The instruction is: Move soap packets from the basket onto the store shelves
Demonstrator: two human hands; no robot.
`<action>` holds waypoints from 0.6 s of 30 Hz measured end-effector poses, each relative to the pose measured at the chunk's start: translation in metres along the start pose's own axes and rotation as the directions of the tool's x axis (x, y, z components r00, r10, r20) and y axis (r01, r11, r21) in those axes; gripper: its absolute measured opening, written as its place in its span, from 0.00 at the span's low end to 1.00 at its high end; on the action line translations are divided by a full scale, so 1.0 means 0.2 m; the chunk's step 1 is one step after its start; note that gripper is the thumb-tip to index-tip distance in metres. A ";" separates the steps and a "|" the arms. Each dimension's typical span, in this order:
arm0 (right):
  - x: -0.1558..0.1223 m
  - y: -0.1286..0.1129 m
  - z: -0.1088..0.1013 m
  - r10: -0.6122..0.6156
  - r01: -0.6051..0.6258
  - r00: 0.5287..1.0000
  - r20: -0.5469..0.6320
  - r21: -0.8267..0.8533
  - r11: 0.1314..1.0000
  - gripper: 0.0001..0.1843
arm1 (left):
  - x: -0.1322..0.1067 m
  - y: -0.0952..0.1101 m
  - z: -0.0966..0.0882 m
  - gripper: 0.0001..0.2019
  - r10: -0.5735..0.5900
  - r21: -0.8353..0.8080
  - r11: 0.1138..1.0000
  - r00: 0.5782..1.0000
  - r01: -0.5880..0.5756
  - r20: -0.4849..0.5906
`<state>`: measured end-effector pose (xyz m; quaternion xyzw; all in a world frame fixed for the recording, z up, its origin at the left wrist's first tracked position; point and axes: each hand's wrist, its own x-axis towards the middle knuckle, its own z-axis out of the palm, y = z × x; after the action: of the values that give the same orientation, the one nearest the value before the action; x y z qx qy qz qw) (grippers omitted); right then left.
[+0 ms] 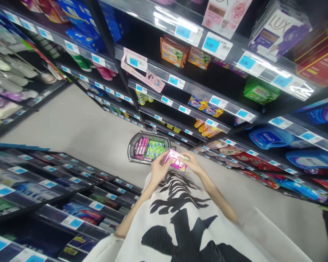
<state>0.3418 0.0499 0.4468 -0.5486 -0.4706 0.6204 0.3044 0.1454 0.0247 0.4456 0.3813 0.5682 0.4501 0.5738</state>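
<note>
Both of my hands grip a pink and purple packet (pixel 177 162) in front of my body, close to the shirt. My left hand (pixel 160 166) is closed on its left end, with the thumb lying across the front. The right end is pinched by my right hand (pixel 192 162). Print on the packet is too small to read. Just beyond my left hand, a dark shopping basket (pixel 131 148) stands on the floor. Inside it lie pink packs (pixel 142 146) on the left and green packs (pixel 155 148) on the right, in several rows.
Tall shelves with blue price tags (pixel 176 81) run along the right, holding soap packs (pixel 173 52), Lux boxes (pixel 280 31) and blue detergent bottles (pixel 270 137). More shelving (pixel 82 196) borders the lower left. Grey floor (pixel 71 112) lies between the rows.
</note>
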 end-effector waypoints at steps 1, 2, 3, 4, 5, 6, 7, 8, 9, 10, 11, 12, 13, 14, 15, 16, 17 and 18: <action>0.00 -0.01 -0.02 -0.009 0.010 0.998 0.055 -0.023 1.000 0.24 | -0.01 0.00 0.00 0.30 0.006 0.004 1.000 0.999 -0.007 0.031; 0.00 -0.03 -0.03 -0.022 0.027 0.994 0.108 -0.051 0.998 0.25 | -0.02 0.00 0.00 0.31 0.016 0.005 1.000 0.998 -0.016 0.067; 0.00 -0.06 -0.06 -0.041 0.056 0.988 0.151 -0.093 0.994 0.25 | -0.02 0.01 0.00 0.31 0.030 0.004 1.000 0.994 -0.031 0.101; 0.00 -0.09 -0.08 -0.067 0.095 0.981 0.180 -0.156 0.983 0.26 | -0.03 0.01 0.00 0.31 0.047 0.002 0.999 0.990 -0.047 0.131; 0.00 -0.14 -0.11 -0.095 0.143 0.975 0.201 -0.240 0.960 0.26 | -0.03 0.02 0.00 0.31 0.062 0.000 0.998 0.986 -0.063 0.152; 0.00 -0.19 -0.14 -0.124 0.193 0.969 0.215 -0.340 0.920 0.25 | -0.04 0.03 0.00 0.31 0.075 0.001 0.997 0.984 -0.076 0.164; 0.00 -0.25 -0.18 -0.153 0.239 0.963 0.222 -0.445 0.863 0.25 | -0.04 0.03 0.00 0.31 0.085 0.007 0.996 0.982 -0.088 0.167; 0.00 -0.32 -0.22 -0.186 0.278 0.958 0.218 -0.543 0.792 0.24 | -0.05 0.04 0.00 0.31 0.092 0.022 0.995 0.981 -0.097 0.170; 0.01 -0.40 -0.27 -0.226 0.303 0.953 0.201 -0.629 0.716 0.24 | -0.06 0.04 0.00 0.31 0.098 0.040 0.993 0.980 -0.107 0.175; 0.02 -0.47 -0.33 -0.272 0.311 0.947 0.171 -0.701 0.642 0.25 | -0.06 0.04 0.00 0.30 0.105 0.062 0.991 0.978 -0.118 0.179; 0.04 -0.55 -0.39 -0.328 0.304 0.936 0.127 -0.761 0.573 0.26 | -0.07 0.04 -0.01 0.28 0.115 0.085 0.987 0.977 -0.133 0.182; 0.06 -0.63 -0.45 -0.395 0.287 0.916 0.077 -0.813 0.506 0.28 | -0.08 0.03 -0.02 0.26 0.129 0.115 0.982 0.974 -0.152 0.184; 0.09 -0.70 -0.52 -0.464 0.263 0.885 0.033 -0.858 0.441 0.30 | -0.09 0.02 -0.03 0.25 0.147 0.150 0.973 0.972 -0.176 0.185; 0.13 -0.77 -0.58 -0.535 0.236 0.845 -0.003 -0.896 0.377 0.32 | -0.10 0.01 -0.04 0.23 0.170 0.189 0.960 0.967 -0.206 0.188; 0.17 -0.83 -0.65 -0.602 0.206 0.798 -0.029 -0.926 0.318 0.34 | -0.11 0.00 -0.05 0.22 0.197 0.228 0.944 0.961 -0.240 0.197; 0.22 -0.88 -0.71 -0.656 0.175 0.754 -0.044 -0.948 0.266 0.36 | -0.13 -0.01 -0.07 0.21 0.217 0.267 0.925 0.952 -0.271 0.214; 0.26 -0.93 -0.77 -0.698 0.142 0.714 -0.057 -0.964 0.224 0.38 | -0.14 -0.02 -0.08 0.20 0.226 0.304 0.906 0.944 -0.294 0.239; 0.30 -0.98 -0.83 -0.727 0.112 0.684 -0.065 -0.975 0.193 0.38 | -0.15 -0.04 -0.10 0.20 0.229 0.336 0.888 0.936 -0.313 0.267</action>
<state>0.4617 0.2172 0.6106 -0.6009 -0.7671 -0.0554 0.2179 0.1276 -0.0068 0.4464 0.6067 0.5168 0.3648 0.4813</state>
